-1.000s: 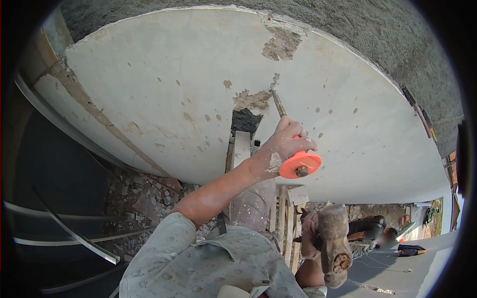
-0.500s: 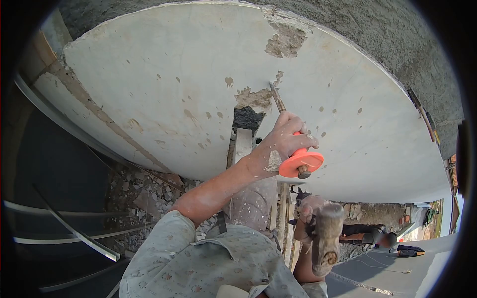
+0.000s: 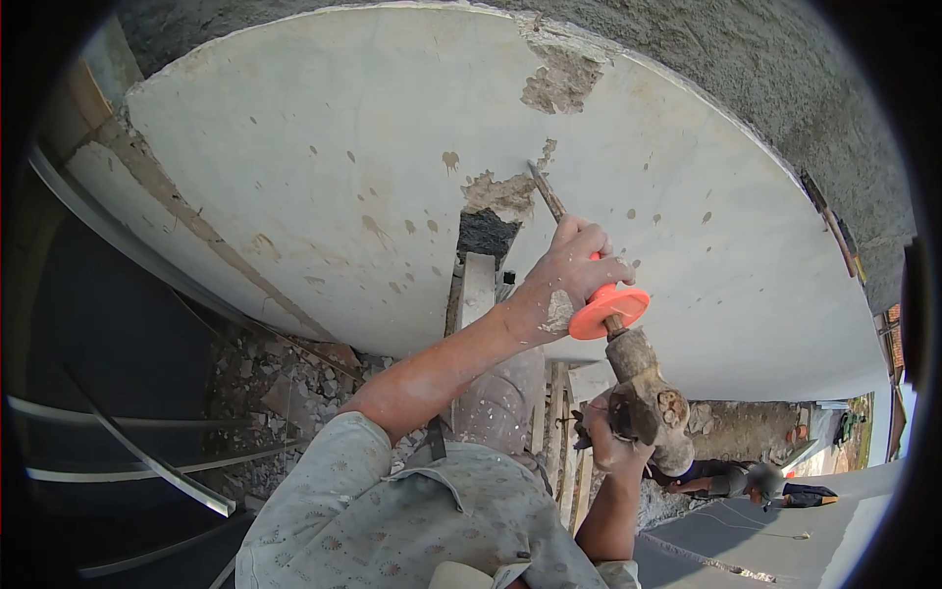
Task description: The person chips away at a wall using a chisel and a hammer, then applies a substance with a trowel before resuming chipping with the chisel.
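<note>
A steel cold chisel with an orange plastic hand guard (image 3: 608,307) is gripped just right of centre in the frame by the left hand (image 3: 567,280), whose fingers are wrapped fully round the shank above the guard. Its tip is set against the pale plastered wall (image 3: 294,187), at the edge of the chipped patch and dark hole (image 3: 488,234) above centre. The worn, mortar-caked club hammer (image 3: 648,398) is clenched tightly in the right hand (image 3: 606,432) at lower right. A second ago the hammer was held low and well apart from the chisel; it has since been swung up, and its head now meets the chisel's struck end just below the guard. A blow is judged to be landing, so more plaster should be loosened around the hole.
</note>
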Motion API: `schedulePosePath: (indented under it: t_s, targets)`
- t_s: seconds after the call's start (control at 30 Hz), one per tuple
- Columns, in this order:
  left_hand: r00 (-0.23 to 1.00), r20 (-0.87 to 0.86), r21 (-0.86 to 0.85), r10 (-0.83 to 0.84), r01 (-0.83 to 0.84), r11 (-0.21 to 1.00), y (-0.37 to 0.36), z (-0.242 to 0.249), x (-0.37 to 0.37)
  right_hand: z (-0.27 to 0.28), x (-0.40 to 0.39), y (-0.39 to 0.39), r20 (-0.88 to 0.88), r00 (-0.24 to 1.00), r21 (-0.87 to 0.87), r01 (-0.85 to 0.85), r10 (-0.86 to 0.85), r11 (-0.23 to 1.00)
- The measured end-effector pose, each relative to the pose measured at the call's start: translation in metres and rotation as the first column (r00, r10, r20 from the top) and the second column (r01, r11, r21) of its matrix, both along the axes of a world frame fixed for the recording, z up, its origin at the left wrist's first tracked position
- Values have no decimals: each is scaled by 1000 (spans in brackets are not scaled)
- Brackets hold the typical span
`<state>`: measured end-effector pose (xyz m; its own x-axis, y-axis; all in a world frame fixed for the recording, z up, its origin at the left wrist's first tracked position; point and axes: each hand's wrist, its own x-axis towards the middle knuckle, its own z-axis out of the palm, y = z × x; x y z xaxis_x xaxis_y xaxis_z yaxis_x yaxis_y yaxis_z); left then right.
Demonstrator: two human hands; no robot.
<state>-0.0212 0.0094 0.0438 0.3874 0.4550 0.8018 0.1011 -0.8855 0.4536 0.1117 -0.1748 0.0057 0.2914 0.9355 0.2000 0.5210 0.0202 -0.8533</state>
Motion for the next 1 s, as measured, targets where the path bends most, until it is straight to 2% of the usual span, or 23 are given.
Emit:
schedulePosePath:
  t_s: [0.1,0.13,0.17,0.23,0.27,0.33,0.37,0.4,0.47,0.53,0.57,0.6,0.67,0.77,0.8,0.83,0.87,0.93,1.0]
  targets:
    - [1000,15,28,-12,12,1000,6,-9,3,20,3,-15,-247,966,184,-36,82,982]
    - [999,29,15,-17,17,1000,6,-8,3,34,4,-15,-87,981,325,-136,172,936]
    - [999,44,0,-18,18,1000,5,-5,4,47,5,-15,75,970,451,-240,231,860]
    - [998,60,-11,-7,8,1000,7,-1,5,59,8,-6,5,924,778,-243,382,579]
    - [998,59,-9,-2,3,1000,8,0,6,66,-27,-4,-222,955,852,92,196,515]
    - [998,63,-18,15,-14,1000,5,2,6,46,-30,19,-265,915,772,13,304,635]
    - [997,67,-24,32,-30,999,3,4,5,14,-9,13,-45,999,316,1,14,949]
    - [997,68,-32,46,-44,999,1,7,4,13,-7,10,-238,971,159,18,21,987]
    - [996,81,-14,34,-33,999,5,11,3,20,-7,3,-388,922,177,90,-15,980]
    - [996,81,-34,25,-23,999,2,6,4,30,-9,-4,-453,885,359,69,109,931]
    - [997,76,-35,24,-22,999,4,5,6,43,-12,-9,-410,904,424,75,118,902]
    - [997,70,-34,22,-20,999,6,5,8,46,4,-5,-310,892,605,-82,329,792]
    - [997,65,-30,47,-46,999,7,2,16,73,-9,-1,-175,942,844,-5,285,537]
    - [996,75,-58,49,-45,997,4,3,18,54,-25,18,-270,911,820,47,313,571]
    - [995,84,-62,48,-43,997,3,6,18,18,-12,18,-331,931,473,21,156,881]
    - [994,87,-59,60,-55,997,1,3,19,21,-6,11,-345,938,117,73,-28,990]
    - [994,87,-48,67,-63,997,2,-2,21,13,-2,8,-443,892,122,154,-85,980]
    - [993,84,-32,81,-78,996,6,-1,23,31,-4,1,-484,875,174,100,-3,980]
    - [995,65,-38,81,-78,996,4,1,22,44,-8,-5,-504,852,477,136,144,868]
